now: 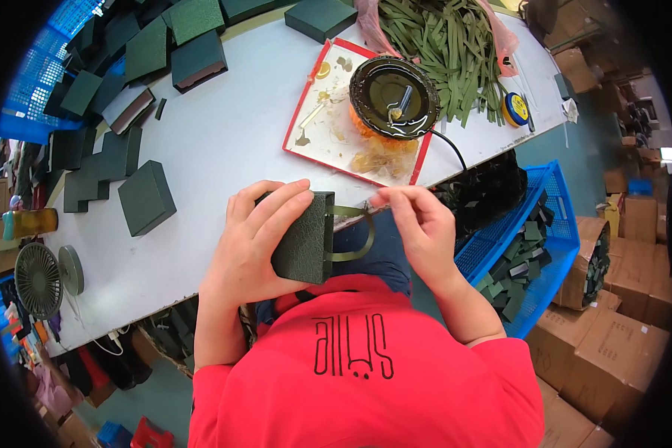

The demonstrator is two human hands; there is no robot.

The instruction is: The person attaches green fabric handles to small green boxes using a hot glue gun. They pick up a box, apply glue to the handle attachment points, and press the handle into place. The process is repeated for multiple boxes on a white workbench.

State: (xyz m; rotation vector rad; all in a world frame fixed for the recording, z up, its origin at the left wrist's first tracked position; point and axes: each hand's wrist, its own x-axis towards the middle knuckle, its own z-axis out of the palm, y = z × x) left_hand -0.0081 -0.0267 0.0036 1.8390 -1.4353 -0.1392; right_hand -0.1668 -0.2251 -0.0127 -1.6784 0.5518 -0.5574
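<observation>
My left hand [255, 237] is wrapped round a small dark green textured box [306, 250], holding it at the table's near edge. From the box's right side a green ribbon [369, 237] bulges out in a loop. My right hand [420, 224] is just right of the loop, thumb and forefinger pinched together close to its upper part. Whether anything small sits between those fingertips I cannot make out. Beyond my hands stands a black round pot [373, 81] of dark liquid with a stick-like tool [405, 101] in it, on a stained white tray with a red rim [303, 112].
Several green boxes [148, 198] are piled at the left. A bundle of green ribbons [455, 52] and a yellow-and-blue round tin [515, 109] lie at the back right. A small fan [39, 279] stands left. A blue crate [560, 246] of green pieces and cardboard cartons [612, 358] are right.
</observation>
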